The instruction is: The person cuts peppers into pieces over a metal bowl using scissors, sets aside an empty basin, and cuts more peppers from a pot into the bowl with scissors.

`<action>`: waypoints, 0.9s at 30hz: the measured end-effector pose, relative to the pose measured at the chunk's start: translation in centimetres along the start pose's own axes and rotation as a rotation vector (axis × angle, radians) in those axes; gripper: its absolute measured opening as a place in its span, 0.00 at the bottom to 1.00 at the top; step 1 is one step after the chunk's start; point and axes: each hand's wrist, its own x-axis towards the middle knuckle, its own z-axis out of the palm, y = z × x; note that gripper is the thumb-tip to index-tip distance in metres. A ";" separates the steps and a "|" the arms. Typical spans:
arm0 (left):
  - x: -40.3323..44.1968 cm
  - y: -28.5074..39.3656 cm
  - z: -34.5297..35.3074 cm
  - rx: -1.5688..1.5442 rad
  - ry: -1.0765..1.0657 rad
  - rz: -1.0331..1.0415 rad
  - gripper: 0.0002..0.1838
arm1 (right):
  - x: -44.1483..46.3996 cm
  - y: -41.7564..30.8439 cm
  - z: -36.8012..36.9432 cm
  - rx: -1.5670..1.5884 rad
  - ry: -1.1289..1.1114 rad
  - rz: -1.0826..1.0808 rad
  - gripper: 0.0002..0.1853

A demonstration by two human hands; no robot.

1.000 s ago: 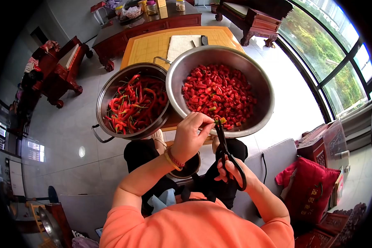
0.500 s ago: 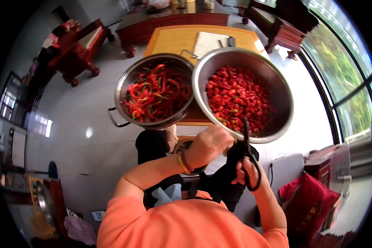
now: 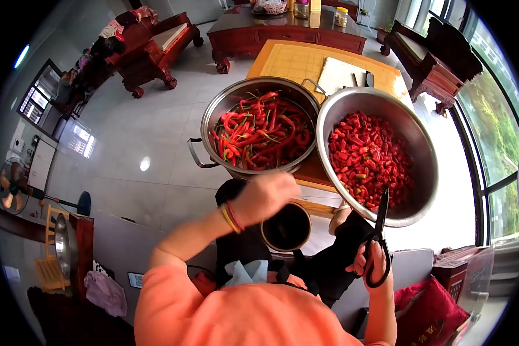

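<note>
Whole red chillies point(image 3: 262, 130) lie in a steel pot point(image 3: 210, 118) with loop handles. To its right, a wide steel basin point(image 3: 424, 196) holds cut chilli pieces point(image 3: 369, 155). My left hand point(image 3: 265, 196) is blurred, just below the pot's near rim and above a round bin; its fingers are too smeared to read. My right hand point(image 3: 375, 259) is closed round the handles of black scissors point(image 3: 382, 222). The blades point up and away, with their tips over the basin's near rim.
The pot and basin stand on a wooden table point(image 3: 282, 55), with a notebook point(image 3: 337, 75) behind them. A round bin point(image 3: 305, 228) sits between the legs. A red cushion point(image 3: 432, 311) lies at the lower right, and a window is on the right.
My left hand has moved away from the scissors toward the pot, and the chilli piece seen at its fingertips is no longer visible. The camera view has swung left. The scissors stay in my right hand.
</note>
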 end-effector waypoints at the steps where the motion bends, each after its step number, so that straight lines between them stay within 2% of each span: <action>1: 1.1 -1.5 -1.1 0.058 0.018 -0.049 0.08 | 0.0 0.1 0.0 0.003 -0.004 0.001 0.21; 4: 3.3 -6.4 -2.7 0.257 -0.041 -0.154 0.08 | 0.0 0.4 0.0 0.011 -0.013 -0.004 0.21; 6: 3.7 -9.2 -2.2 0.436 -0.211 -0.216 0.10 | -0.2 0.3 0.3 0.008 -0.013 -0.024 0.21; 7: 3.3 -11.3 -1.3 0.446 -0.244 -0.120 0.06 | -0.4 0.3 0.4 0.007 -0.009 -0.038 0.21; 10: 3.4 -12.7 -1.2 0.587 -0.345 -0.032 0.03 | -0.8 0.1 0.4 -0.003 0.005 -0.064 0.21; 11: 3.4 -13.2 -1.5 0.598 -0.288 -0.011 0.04 | -1.0 0.1 0.1 -0.004 0.008 -0.061 0.21; 16: 5.2 -11.4 -6.9 0.351 -0.036 -0.198 0.06 | -1.4 -0.1 -0.8 -0.006 0.005 -0.055 0.21; 17: 5.7 -10.1 -8.1 0.291 -0.021 -0.349 0.09 | -1.3 -0.2 -0.9 -0.014 -0.007 -0.053 0.21; 20: 6.6 -10.8 -9.6 0.051 -0.225 -0.394 0.10 | -0.8 0.0 -0.6 -0.028 -0.081 -0.055 0.22; 22: 6.6 -10.6 -9.1 0.149 -0.206 -0.319 0.09 | -0.3 -0.4 -0.5 -0.089 -0.140 -0.077 0.22; 24: 7.5 -7.9 -9.0 -0.155 -0.140 -0.459 0.09 | -0.6 -1.3 -0.2 -0.176 -0.172 -0.108 0.21; 27: 8.9 -4.3 -8.3 -0.232 -0.097 -0.355 0.08 | -0.8 -3.2 -0.2 -0.263 -0.181 -0.103 0.25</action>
